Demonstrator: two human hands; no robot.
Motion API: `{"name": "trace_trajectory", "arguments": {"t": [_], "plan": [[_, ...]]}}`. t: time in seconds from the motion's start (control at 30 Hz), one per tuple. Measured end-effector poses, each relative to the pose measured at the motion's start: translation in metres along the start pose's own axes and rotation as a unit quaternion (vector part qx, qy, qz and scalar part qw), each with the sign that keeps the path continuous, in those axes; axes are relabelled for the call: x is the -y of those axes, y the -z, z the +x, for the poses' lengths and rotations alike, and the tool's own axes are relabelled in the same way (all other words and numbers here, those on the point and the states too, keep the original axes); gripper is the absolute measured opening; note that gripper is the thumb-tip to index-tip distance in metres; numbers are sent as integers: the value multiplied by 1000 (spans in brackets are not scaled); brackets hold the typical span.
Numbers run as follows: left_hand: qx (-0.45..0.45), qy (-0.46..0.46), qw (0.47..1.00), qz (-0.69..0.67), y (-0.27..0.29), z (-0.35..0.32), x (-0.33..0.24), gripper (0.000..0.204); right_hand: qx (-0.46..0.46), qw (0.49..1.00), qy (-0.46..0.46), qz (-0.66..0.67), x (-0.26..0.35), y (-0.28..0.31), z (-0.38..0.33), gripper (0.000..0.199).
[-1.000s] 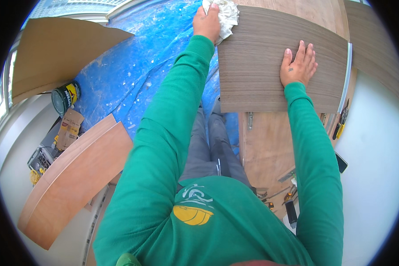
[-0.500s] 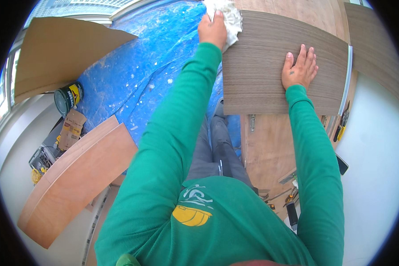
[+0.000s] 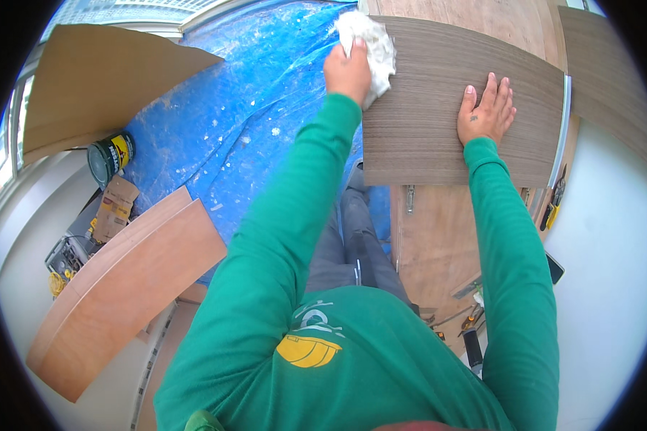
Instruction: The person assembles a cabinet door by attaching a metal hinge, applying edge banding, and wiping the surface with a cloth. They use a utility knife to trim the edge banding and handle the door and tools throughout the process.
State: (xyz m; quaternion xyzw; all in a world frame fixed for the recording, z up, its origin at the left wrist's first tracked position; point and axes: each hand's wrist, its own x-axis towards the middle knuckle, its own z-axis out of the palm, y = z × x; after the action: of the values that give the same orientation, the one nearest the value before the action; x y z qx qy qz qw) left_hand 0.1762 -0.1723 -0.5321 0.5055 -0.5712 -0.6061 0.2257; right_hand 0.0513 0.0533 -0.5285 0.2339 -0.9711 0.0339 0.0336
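Observation:
My left hand is closed around a crumpled white rag, which presses against the left edge of a grey-brown wood-grain panel. Part of the rag laps onto the panel's top face. Flat on that panel, toward its right side, lies my right hand, fingers stretched out and holding nothing. A light metallic strip runs along the panel's right edge. The panel rests on a lighter plywood surface.
Blue plastic sheeting covers the floor at left. Beyond it stand a brown board, a dark green can and a cardboard box. Plywood pieces lie near left. Yellow-handled pliers, a phone and several tools sit at right.
My left hand and the rag have slid a little toward me along the panel's left edge. My right hand stays in place on the panel.

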Motion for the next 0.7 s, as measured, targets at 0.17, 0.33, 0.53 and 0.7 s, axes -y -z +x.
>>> {"name": "trace_trajectory", "arguments": {"t": [0.17, 0.33, 0.53, 0.7], "plan": [[-25, 13, 1000, 5, -16, 67, -1, 41, -2, 1000, 8, 6, 4, -1, 1, 63], [-1, 20, 999, 33, 5, -9, 14, 39, -3, 1000, 3, -4, -1, -3, -1, 64], [-26, 7, 998, 61, -4, 11, -5, 37, -3, 1000, 1, 3, 0, -1, 0, 63], [-51, 10, 998, 17, -20, 70, 1, 37, -4, 1000, 8, 11, 3, -2, 2, 63]]}}
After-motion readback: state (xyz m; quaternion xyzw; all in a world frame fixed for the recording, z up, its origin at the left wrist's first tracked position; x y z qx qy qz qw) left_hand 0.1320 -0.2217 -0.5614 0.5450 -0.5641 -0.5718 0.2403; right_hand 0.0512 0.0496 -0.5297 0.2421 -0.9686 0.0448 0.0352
